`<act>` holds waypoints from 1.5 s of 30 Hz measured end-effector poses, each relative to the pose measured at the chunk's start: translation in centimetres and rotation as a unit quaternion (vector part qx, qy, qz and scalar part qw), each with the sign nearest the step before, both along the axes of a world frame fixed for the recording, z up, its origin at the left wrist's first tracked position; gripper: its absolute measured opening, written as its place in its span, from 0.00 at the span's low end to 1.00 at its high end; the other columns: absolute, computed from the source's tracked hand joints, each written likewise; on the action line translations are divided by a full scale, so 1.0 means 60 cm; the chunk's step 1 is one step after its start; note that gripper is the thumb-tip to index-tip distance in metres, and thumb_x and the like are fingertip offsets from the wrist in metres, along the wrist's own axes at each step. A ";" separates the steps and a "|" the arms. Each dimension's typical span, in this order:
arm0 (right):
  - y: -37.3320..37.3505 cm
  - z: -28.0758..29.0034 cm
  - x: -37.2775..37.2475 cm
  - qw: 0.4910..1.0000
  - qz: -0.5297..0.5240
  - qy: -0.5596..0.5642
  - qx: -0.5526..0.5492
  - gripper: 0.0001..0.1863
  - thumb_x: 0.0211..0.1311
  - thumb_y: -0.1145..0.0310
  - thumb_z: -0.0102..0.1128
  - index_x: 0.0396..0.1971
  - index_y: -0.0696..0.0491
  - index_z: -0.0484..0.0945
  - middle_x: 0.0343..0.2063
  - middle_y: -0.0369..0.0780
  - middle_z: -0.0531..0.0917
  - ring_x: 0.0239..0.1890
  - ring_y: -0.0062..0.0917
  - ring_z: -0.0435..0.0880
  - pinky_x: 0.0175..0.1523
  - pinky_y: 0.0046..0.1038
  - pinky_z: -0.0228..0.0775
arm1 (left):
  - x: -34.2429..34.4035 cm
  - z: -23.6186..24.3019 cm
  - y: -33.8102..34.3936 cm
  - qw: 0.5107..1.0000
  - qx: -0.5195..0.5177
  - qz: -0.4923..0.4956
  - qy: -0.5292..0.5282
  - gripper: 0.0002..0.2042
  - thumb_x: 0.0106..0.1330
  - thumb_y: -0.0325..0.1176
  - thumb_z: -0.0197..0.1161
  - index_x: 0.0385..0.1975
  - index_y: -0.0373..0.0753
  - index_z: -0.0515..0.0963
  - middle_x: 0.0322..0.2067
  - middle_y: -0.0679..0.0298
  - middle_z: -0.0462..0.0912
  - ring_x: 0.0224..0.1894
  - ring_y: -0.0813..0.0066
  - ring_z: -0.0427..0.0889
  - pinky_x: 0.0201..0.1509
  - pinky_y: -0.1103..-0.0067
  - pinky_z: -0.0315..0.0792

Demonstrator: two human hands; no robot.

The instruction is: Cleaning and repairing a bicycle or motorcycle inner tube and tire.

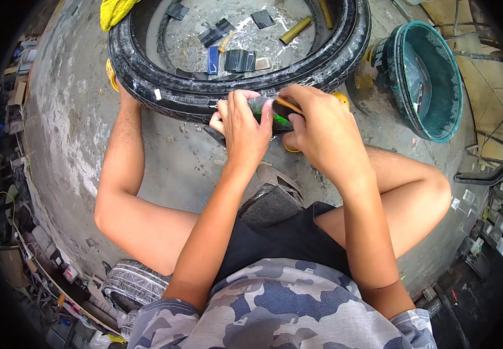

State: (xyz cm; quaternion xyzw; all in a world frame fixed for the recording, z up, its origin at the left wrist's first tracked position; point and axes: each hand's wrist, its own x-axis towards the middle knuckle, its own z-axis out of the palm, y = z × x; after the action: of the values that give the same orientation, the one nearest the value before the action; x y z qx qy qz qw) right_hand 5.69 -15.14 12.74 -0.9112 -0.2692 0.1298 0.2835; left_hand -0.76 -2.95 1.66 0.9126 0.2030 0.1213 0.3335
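Pushing hard could make the tool (288,105) my right fingers (295,96) grip slip off the black piece (257,107) my left fingers (266,121) pinch.

The tire (190,96) is glossy rubber, the bucket (448,75) smooth plastic, the floor (59,110) rough concrete.

Our black tyre (173,93) — smudged white, lying flat
By its near side we see a green-marked piece (280,120) — brown strip (289,104) alongside.
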 end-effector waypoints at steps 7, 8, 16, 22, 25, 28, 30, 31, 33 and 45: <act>-0.056 -0.051 -0.032 0.967 -0.217 0.094 0.096 0.15 0.55 0.78 0.62 0.45 0.59 0.77 0.32 0.49 0.83 0.34 0.41 0.84 0.42 0.37 0.75 | -0.002 0.010 -0.004 0.999 0.040 0.012 -0.007 0.17 0.60 0.43 0.65 0.41 0.40 0.71 0.39 0.64 0.75 0.48 0.62 0.69 0.53 0.63 0.53; -0.059 -0.058 -0.031 0.958 -0.245 0.117 0.091 0.15 0.57 0.76 0.63 0.45 0.59 0.75 0.31 0.47 0.83 0.31 0.35 0.84 0.40 0.33 0.75 | -0.001 0.016 -0.007 0.997 0.071 0.010 -0.005 0.20 0.57 0.46 0.68 0.41 0.40 0.71 0.39 0.65 0.75 0.48 0.61 0.69 0.52 0.63 0.54; -0.011 -0.115 -0.023 0.949 -0.263 0.054 0.165 0.15 0.58 0.75 0.63 0.45 0.56 0.75 0.33 0.43 0.78 0.32 0.28 0.78 0.40 0.30 0.73 | 0.019 -0.010 0.033 0.993 0.097 -0.043 -0.046 0.14 0.61 0.43 0.65 0.30 0.40 0.73 0.28 0.63 0.76 0.36 0.63 0.73 0.45 0.68 0.59; -0.039 -0.160 -0.086 0.971 -0.167 -0.096 0.142 0.20 0.57 0.78 0.60 0.51 0.55 0.75 0.37 0.50 0.77 0.40 0.46 0.79 0.46 0.39 0.72 | 0.023 -0.023 0.060 0.979 0.124 -0.096 -0.129 0.13 0.65 0.34 0.57 0.16 0.41 0.71 0.16 0.64 0.73 0.27 0.65 0.71 0.39 0.68 0.59; 0.000 -0.157 -0.051 0.966 -0.153 -0.129 0.161 0.18 0.57 0.78 0.59 0.49 0.57 0.75 0.34 0.47 0.76 0.36 0.44 0.77 0.42 0.38 0.70 | 0.026 -0.021 0.056 0.980 0.114 -0.090 -0.132 0.13 0.65 0.34 0.57 0.16 0.42 0.71 0.15 0.64 0.72 0.27 0.65 0.71 0.39 0.68 0.59; 0.029 -0.142 -0.037 0.975 -0.116 -0.142 0.127 0.19 0.57 0.79 0.59 0.50 0.56 0.76 0.31 0.46 0.73 0.34 0.41 0.74 0.40 0.38 0.68 | 0.029 -0.021 0.066 0.981 0.114 -0.088 -0.128 0.13 0.65 0.35 0.56 0.16 0.42 0.71 0.15 0.64 0.73 0.27 0.65 0.71 0.39 0.67 0.59; -0.012 -0.160 -0.068 0.974 -0.118 -0.132 0.140 0.19 0.55 0.82 0.59 0.50 0.57 0.77 0.30 0.46 0.74 0.32 0.40 0.75 0.38 0.37 0.69 | 0.025 -0.027 0.066 0.981 0.101 -0.091 -0.140 0.13 0.66 0.34 0.55 0.17 0.41 0.71 0.15 0.63 0.71 0.26 0.64 0.70 0.39 0.68 0.58; -0.034 -0.163 -0.082 0.971 -0.118 -0.129 0.161 0.19 0.55 0.82 0.59 0.49 0.58 0.77 0.30 0.47 0.74 0.31 0.39 0.75 0.37 0.36 0.69 | 0.023 -0.024 0.064 0.980 0.089 -0.099 -0.149 0.14 0.67 0.33 0.54 0.17 0.41 0.71 0.16 0.62 0.69 0.26 0.63 0.69 0.38 0.68 0.57; -0.029 -0.158 -0.069 0.973 -0.116 -0.133 0.148 0.18 0.55 0.83 0.59 0.48 0.60 0.78 0.29 0.47 0.75 0.29 0.38 0.75 0.35 0.35 0.69 | 0.026 -0.030 0.057 0.978 0.085 -0.099 -0.160 0.13 0.66 0.33 0.55 0.18 0.41 0.72 0.15 0.63 0.70 0.25 0.63 0.69 0.38 0.68 0.57; 0.031 -0.140 -0.041 0.982 -0.086 -0.129 0.111 0.18 0.54 0.83 0.60 0.47 0.60 0.78 0.28 0.47 0.72 0.30 0.38 0.73 0.37 0.37 0.68 | 0.029 -0.028 0.058 0.977 0.085 -0.073 -0.180 0.13 0.65 0.33 0.57 0.16 0.41 0.71 0.14 0.63 0.70 0.24 0.64 0.70 0.38 0.67 0.58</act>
State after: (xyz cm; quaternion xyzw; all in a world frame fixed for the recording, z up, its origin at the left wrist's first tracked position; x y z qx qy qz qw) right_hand 3.24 -13.27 4.35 -0.9032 -0.2366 -0.0446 0.3554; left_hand 0.96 0.55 0.01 0.9131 0.0610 0.2759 0.2941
